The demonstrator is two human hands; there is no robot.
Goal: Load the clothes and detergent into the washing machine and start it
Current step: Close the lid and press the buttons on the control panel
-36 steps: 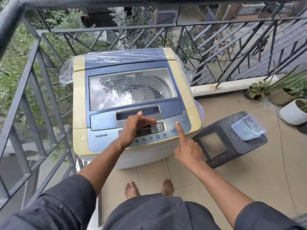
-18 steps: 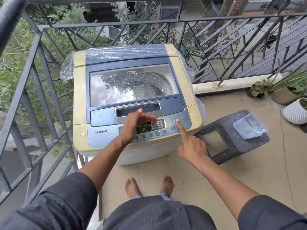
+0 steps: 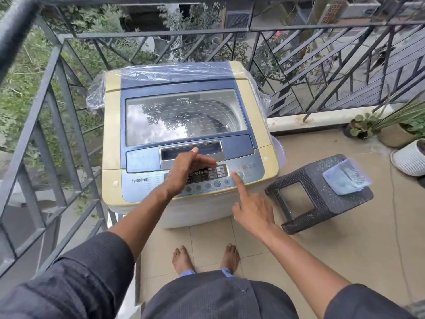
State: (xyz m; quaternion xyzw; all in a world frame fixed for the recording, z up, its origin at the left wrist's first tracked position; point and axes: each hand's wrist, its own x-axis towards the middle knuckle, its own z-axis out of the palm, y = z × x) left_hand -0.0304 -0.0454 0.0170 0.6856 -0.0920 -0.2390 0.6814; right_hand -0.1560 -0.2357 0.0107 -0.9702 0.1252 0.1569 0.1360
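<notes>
A top-loading washing machine (image 3: 249, 107), cream and blue, stands on the balcony with its glass lid down. Its control panel (image 3: 208, 179) faces me with a lit display and a row of round buttons. My left hand (image 3: 186, 171) hovers over the panel's display, fingers loosely curled, thumb up, holding nothing. My right hand (image 3: 250, 208) has its index finger stretched out, the tip on a button at the panel's right end; the other fingers are folded in. No clothes can be made out through the reflecting lid.
A dark plastic stool (image 3: 322, 194) stands right of the machine with a clear plastic container (image 3: 346, 176) on it. Potted plants (image 3: 400, 132) sit at the far right. A black metal railing (image 3: 57, 111) runs along the left and behind. My bare feet (image 3: 204, 259) stand on the tiled floor.
The view has tilted down slightly. My right index finger stays at the right end of the panel and my left hand remains over the display; neither has clearly moved.
</notes>
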